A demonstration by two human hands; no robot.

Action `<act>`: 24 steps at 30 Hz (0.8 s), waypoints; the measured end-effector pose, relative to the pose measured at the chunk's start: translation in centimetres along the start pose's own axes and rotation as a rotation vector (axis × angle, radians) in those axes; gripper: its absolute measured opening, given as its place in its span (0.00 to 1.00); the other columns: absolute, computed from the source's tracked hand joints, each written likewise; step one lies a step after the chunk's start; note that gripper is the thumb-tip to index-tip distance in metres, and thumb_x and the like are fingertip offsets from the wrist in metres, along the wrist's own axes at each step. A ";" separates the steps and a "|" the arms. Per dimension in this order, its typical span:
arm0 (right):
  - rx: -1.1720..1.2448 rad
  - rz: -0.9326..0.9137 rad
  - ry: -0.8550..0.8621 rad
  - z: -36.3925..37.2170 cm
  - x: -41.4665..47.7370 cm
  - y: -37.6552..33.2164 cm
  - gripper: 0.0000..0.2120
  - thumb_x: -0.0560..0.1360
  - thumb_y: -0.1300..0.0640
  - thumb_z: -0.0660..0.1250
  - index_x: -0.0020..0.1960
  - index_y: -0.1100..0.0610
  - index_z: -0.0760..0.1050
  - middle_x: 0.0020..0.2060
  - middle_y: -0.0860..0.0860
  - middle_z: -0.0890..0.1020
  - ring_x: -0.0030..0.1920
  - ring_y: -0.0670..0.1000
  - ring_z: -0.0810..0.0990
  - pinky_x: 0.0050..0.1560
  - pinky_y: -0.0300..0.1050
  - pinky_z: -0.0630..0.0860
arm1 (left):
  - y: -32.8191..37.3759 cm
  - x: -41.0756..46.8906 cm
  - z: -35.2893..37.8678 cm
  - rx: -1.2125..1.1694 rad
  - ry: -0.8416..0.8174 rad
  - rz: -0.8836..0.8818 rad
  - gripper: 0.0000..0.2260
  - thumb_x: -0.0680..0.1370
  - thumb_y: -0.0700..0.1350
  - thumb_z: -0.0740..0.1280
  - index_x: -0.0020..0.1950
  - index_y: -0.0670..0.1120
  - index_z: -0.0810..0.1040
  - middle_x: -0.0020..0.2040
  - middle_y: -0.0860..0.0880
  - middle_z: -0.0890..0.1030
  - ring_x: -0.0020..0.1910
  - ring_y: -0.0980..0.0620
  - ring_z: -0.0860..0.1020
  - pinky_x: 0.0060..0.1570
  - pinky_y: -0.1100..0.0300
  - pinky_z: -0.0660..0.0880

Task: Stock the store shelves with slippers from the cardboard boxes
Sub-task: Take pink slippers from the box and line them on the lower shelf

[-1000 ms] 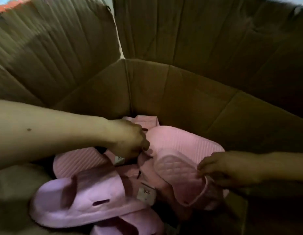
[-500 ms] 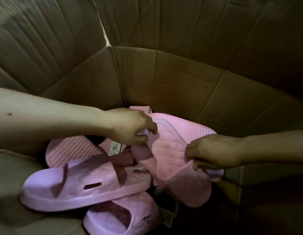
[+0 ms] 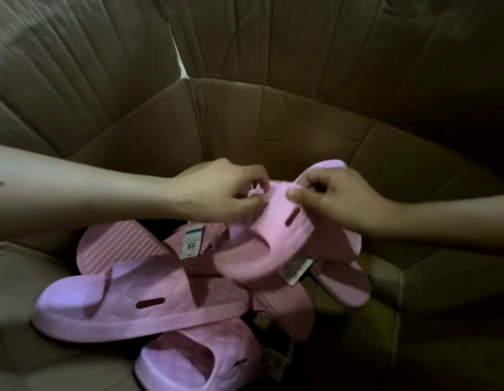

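Cardboard box (image 3: 273,117): creased brown walls | pink slippers (image 3: 137,303): quilted straps, ribbed soles | left hand (image 3: 225,190), right hand (image 3: 338,198): pinching top slipper (image 3: 273,230)

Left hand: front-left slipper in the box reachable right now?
Probably not yet: left hand and right hand both pinch the lifted slipper. The front-left slipper lies uncovered, so the way is free once it lets go.

Stockroom or shop setting, large cardboard box (image 3: 273,122), tagged pink slippers (image 3: 137,303) in bulk
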State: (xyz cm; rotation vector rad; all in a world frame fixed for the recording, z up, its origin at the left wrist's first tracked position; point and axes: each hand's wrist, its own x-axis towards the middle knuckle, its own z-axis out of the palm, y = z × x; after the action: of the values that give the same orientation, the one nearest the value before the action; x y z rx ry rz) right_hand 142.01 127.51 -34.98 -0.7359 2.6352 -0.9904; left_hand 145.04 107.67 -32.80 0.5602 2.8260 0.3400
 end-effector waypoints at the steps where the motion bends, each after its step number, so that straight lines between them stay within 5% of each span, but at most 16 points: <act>1: 0.054 0.071 0.060 -0.2 0.4 -0.1 0.11 0.74 0.48 0.66 0.35 0.50 0.74 0.30 0.43 0.77 0.30 0.38 0.74 0.36 0.32 0.69 | 0.1 0.1 -0.1 -0.027 0.008 -0.022 0.16 0.77 0.56 0.58 0.61 0.53 0.72 0.36 0.57 0.73 0.35 0.61 0.71 0.36 0.60 0.68; 4: 0.184 0.229 0.101 -0.1 0.7 -0.3 0.11 0.75 0.49 0.65 0.36 0.53 0.77 0.27 0.45 0.77 0.28 0.40 0.73 0.37 0.35 0.71 | 0.3 0.3 -0.3 -0.097 0.054 -0.035 0.24 0.73 0.65 0.60 0.63 0.53 0.71 0.47 0.56 0.74 0.42 0.59 0.73 0.42 0.62 0.68; 6: 0.424 0.338 0.065 0.2 0.3 -1.1 0.12 0.77 0.54 0.63 0.38 0.58 0.76 0.24 0.47 0.76 0.25 0.43 0.72 0.27 0.32 0.70 | 0.5 0.4 -0.6 -0.081 0.018 -0.014 0.34 0.68 0.71 0.61 0.69 0.54 0.65 0.61 0.54 0.71 0.56 0.55 0.71 0.53 0.61 0.70; 9: 0.647 0.389 -0.005 0.1 -0.2 -2.8 0.11 0.79 0.58 0.60 0.43 0.62 0.77 0.26 0.52 0.72 0.25 0.45 0.69 0.23 0.31 0.69 | 0.9 0.7 -1.3 0.089 -0.138 0.011 0.43 0.68 0.66 0.67 0.76 0.55 0.50 0.73 0.54 0.60 0.66 0.52 0.61 0.61 0.60 0.63; 12: 0.715 0.309 -0.088 -0.1 -0.3 -4.0 0.09 0.78 0.64 0.59 0.45 0.62 0.78 0.27 0.52 0.74 0.23 0.41 0.72 0.25 0.30 0.71 | 0.9 1.4 -2.9 0.085 -0.253 -0.029 0.32 0.68 0.58 0.71 0.69 0.54 0.63 0.63 0.54 0.68 0.59 0.54 0.62 0.53 0.64 0.61; 16: 0.649 0.279 -0.295 0.2 -0.6 -4.0 0.10 0.77 0.67 0.60 0.47 0.56 0.77 0.23 0.52 0.72 0.18 0.41 0.69 0.20 0.30 0.65 | 1.0 2.0 -4.1 0.151 -0.396 0.067 0.12 0.68 0.55 0.72 0.49 0.54 0.77 0.46 0.54 0.74 0.53 0.53 0.68 0.53 0.58 0.71; 20: 0.477 0.242 -0.383 1.1 -1.1 -3.4 0.13 0.76 0.67 0.61 0.39 0.54 0.78 0.28 0.49 0.78 0.19 0.41 0.67 0.21 0.31 0.64 | 1.4 1.4 -4.2 0.123 -0.661 -0.009 0.15 0.71 0.52 0.70 0.57 0.61 0.77 0.49 0.55 0.74 0.54 0.54 0.72 0.50 0.60 0.73; 24: 0.276 0.262 -0.310 1.4 -0.5 -2.9 0.14 0.76 0.66 0.62 0.36 0.53 0.77 0.20 0.42 0.77 0.20 0.39 0.71 0.21 0.28 0.64 | 0.2 -0.1 -4.2 0.156 -0.726 0.039 0.10 0.70 0.51 0.70 0.41 0.66 0.72 0.44 0.61 0.72 0.55 0.53 0.67 0.52 0.57 0.72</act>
State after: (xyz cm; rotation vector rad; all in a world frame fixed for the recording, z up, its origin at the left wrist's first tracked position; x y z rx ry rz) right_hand 144.08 125.15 -34.05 -0.4266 2.2022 -1.0393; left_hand 144.07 107.04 -28.77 0.6157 2.1472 -0.0772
